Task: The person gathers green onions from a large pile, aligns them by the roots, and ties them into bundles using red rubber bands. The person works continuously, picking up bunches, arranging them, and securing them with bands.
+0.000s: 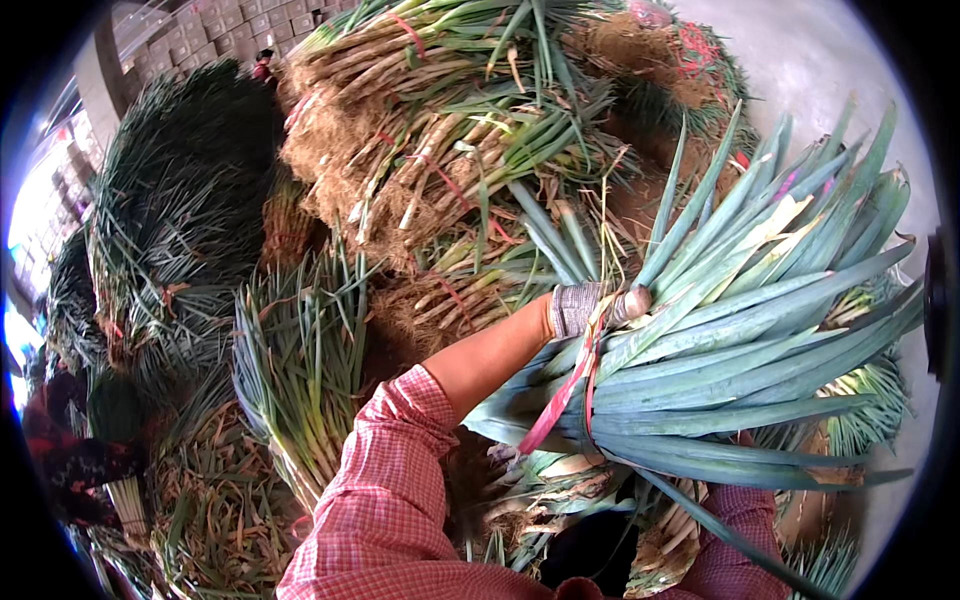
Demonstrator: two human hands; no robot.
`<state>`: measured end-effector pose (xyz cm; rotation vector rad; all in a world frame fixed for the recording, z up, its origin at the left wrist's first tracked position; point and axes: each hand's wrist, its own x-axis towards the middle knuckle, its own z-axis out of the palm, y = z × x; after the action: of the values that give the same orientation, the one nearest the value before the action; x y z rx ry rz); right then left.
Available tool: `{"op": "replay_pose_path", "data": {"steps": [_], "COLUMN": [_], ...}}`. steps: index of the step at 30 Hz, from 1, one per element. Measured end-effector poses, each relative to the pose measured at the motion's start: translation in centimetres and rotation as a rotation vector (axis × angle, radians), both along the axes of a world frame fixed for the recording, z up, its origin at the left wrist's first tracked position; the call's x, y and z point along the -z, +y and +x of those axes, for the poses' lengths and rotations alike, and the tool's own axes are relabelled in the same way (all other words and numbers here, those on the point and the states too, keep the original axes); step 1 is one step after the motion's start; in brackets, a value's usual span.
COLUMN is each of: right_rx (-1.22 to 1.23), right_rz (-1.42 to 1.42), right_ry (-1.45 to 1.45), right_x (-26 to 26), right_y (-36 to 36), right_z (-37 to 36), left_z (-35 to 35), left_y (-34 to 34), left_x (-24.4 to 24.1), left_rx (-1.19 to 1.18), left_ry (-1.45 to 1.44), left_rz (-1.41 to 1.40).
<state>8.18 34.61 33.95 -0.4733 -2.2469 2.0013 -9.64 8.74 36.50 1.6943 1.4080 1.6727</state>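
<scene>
A large bundle of green onions [720,375], tied with a pink-red strap [559,401], lies across the front of my body with its broad green leaves fanned out to the right. My left hand [600,307], in a grey knit glove with a bare thumb tip, grips the bundle's upper side beside the strap. The bundle hides my right hand; only the checked right sleeve [739,525] shows beneath the leaves.
Tied green onions with roots [420,150] are heaped ahead. More bundles stand at the left [307,360], near leaf litter [225,495]. Another person [75,450] is at the far left, and someone [262,67] is farther back by stacked boxes [225,30] and a pillar [101,75].
</scene>
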Motion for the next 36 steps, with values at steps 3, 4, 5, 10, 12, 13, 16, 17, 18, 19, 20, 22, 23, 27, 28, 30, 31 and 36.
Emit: {"op": "replay_pose_path", "data": {"steps": [3,4,5,10,12,13,16,17,18,19,20,22,23,27,28,30,31,36], "right_rx": [0.025,0.028,0.024,0.058,0.078,0.084,0.091,0.083,0.096,0.108,0.119,0.128,0.141,0.165,0.16,0.162,0.174,0.188], "right_rz": [0.012,0.013,0.008,0.033,0.043,0.045,0.064,0.053,0.063,0.073,0.084,0.093,0.111,0.125,0.098,0.1,0.139,0.124], "right_ry": [-0.001,0.002,0.003,0.004,-0.001,0.0,-0.006,-0.007,-0.009,-0.013,-0.014,-0.017,-0.019,-0.012,-0.023,-0.033,-0.025,-0.02], "right_x": [-0.4,-0.6,-0.3,-0.9,-1.0,-0.9,-1.2,-1.1,-1.0,-1.0,-1.2,-1.4,-1.7,-2.0,-1.1,-0.9,-2.2,-2.1], "right_y": [1.0,1.1,1.1,2.0,2.7,2.8,3.1,2.7,3.2,3.6,4.0,4.4,4.9,6.4,6.0,6.1,6.4,7.9], "right_z": [0.6,0.5,0.3,1.3,1.8,2.0,2.5,2.4,2.9,3.1,3.3,3.5,3.8,4.3,4.1,4.4,4.6,4.9], "left_z": [1.6,1.8,2.1,5.9,5.1,4.9,5.1,3.7,3.9,4.2,3.8,3.4,3.4,5.9,6.0,6.4,5.2,5.6], "left_y": [-0.2,-0.6,-1.1,-2.4,-2.8,-3.6,-5.5,-6.8,-5.8,-5.0,-6.0,-5.4,-4.3,-3.0,-3.6,-4.4,-4.4,-0.9], "left_x": [-1.1,-1.3,-1.4,-4.6,-3.6,-3.6,4.7,8.8,8.5,8.1,7.4,7.3,4.9,-1.8,-1.8,-2.8,-0.8,-0.1], "left_rx": [-0.059,-0.091,-0.141,-0.301,-0.686,-0.902,-0.895,-0.717,-0.832,-0.937,-0.748,-0.955,-1.048,-1.047,-1.118,-1.168,-0.977,-0.123], "left_ry": [-0.144,-0.168,-0.16,-0.066,0.321,0.501,-0.155,-0.318,-0.018,0.29,0.406,0.493,0.743,0.841,0.708,0.448,0.486,-0.879], "left_rz": [-0.029,-0.03,-0.03,-0.034,0.173,0.303,-0.269,-0.377,-0.47,-0.556,-0.722,-0.706,-0.69,-0.843,-0.895,-0.977,-0.892,0.374]}}
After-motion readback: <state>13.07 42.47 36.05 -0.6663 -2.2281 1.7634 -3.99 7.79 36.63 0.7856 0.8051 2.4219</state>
